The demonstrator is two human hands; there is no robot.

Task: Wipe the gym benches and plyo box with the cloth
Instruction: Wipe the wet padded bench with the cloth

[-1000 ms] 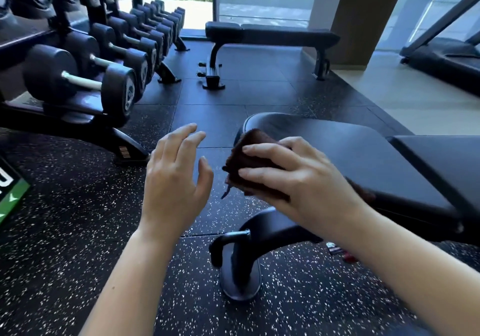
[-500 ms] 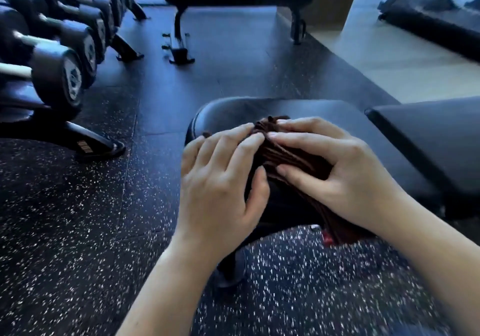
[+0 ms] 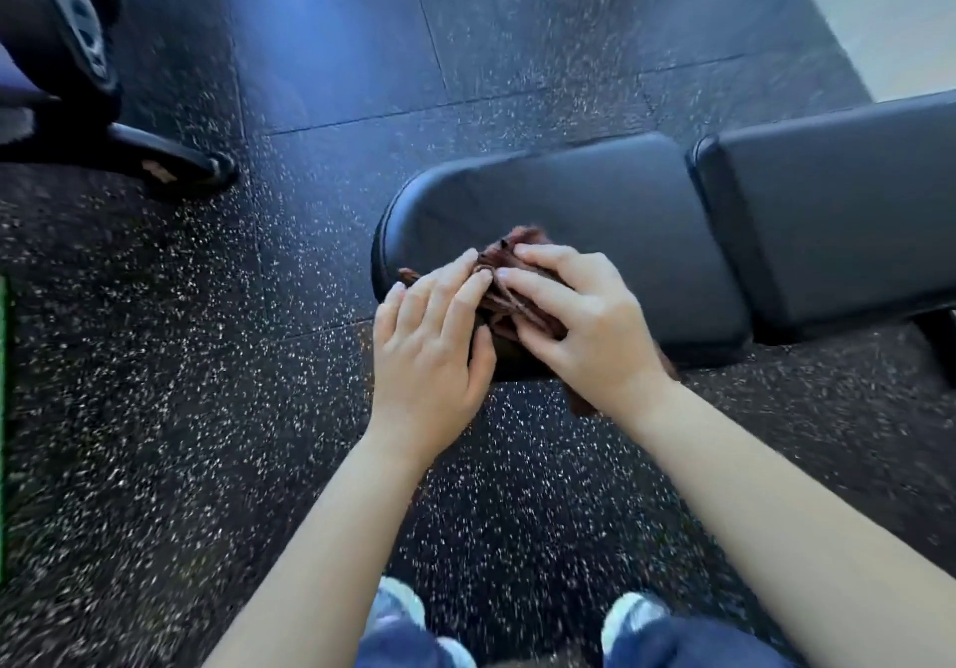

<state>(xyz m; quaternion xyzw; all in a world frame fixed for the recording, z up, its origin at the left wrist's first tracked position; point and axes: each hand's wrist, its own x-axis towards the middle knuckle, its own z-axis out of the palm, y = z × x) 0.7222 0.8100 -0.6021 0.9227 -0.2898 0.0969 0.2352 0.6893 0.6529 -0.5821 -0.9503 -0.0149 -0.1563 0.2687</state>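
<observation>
Both hands lie together on a bunched brown cloth (image 3: 512, 300), which sits on the rounded near end of the bench's seat pad (image 3: 595, 207), directly under the palms. The left hand (image 3: 429, 341) rests flat on the cloth's left side with fingers nearly straight, while the right hand (image 3: 589, 326) covers its right side with fingers spread and pressing down; a flap of cloth hangs off the pad's edge below the right wrist. Neither hand plainly pinches the fabric. My reading is that the two hands are gathering and flattening the cloth into a pad, so that it gives a broad wiping face before the stroke along the vinyl begins. Beyond the right hand the seat runs on to the separate back pad (image 3: 838, 191), with a narrow gap between them. Well off past the left hand, a dumbbell rack's foot (image 3: 170, 165) stands on the speckled rubber floor (image 3: 155, 357).
</observation>
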